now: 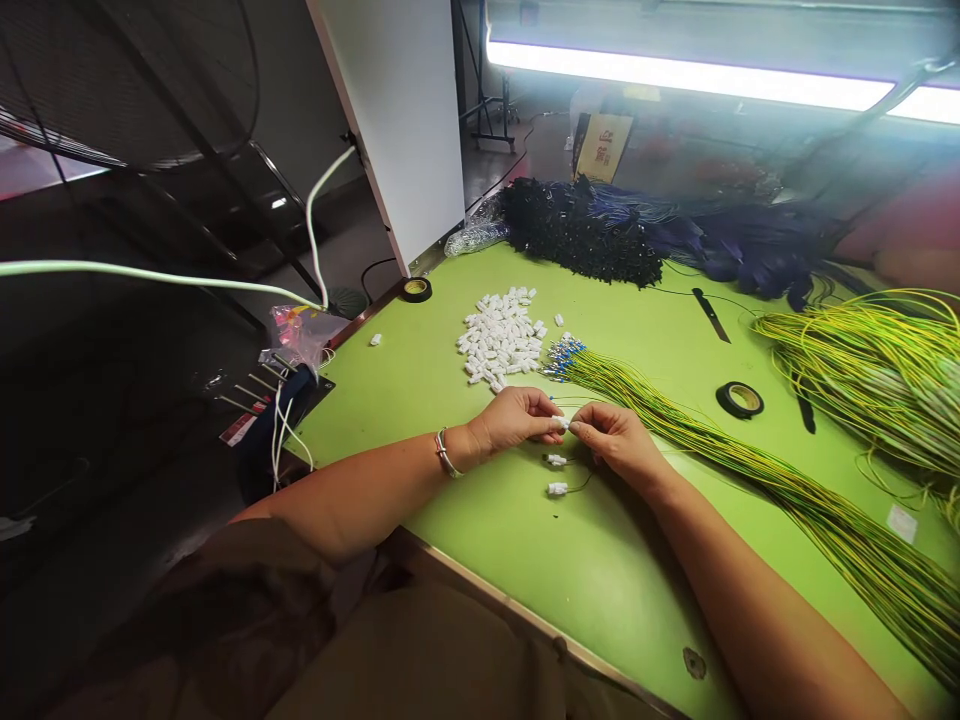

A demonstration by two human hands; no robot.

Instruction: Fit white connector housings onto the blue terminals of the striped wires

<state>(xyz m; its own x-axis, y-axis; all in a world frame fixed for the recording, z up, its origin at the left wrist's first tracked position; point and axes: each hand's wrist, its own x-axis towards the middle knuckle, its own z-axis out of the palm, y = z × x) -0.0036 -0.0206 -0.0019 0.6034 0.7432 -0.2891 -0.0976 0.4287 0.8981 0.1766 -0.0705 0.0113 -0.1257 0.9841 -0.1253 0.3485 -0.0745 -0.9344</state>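
Between the fingertips of both hands is a small white plastic connector housing (561, 423). My left hand (517, 416) pinches it from the left. My right hand (616, 436) meets it from the right with thumb and forefinger closed, seemingly on a thin wire whose end is hidden by the fingers. Just below lie two more white housings (556, 489), each with a wire running right. Beyond my left hand is a heap of loose white housings (502, 335). A long bundle of yellow-green wires (720, 446) with blue-and-metal terminals (564, 357) stretches past my right hand.
Black tape rolls (740, 400) lie on the green table (480, 560), another near its left edge. A dark-handled blade (711, 315) rests farther back. Black connectors with dark wires (577, 235) are piled behind, and coiled yellow-green wires (885, 370) at right. A lamp (690, 80) hangs above.
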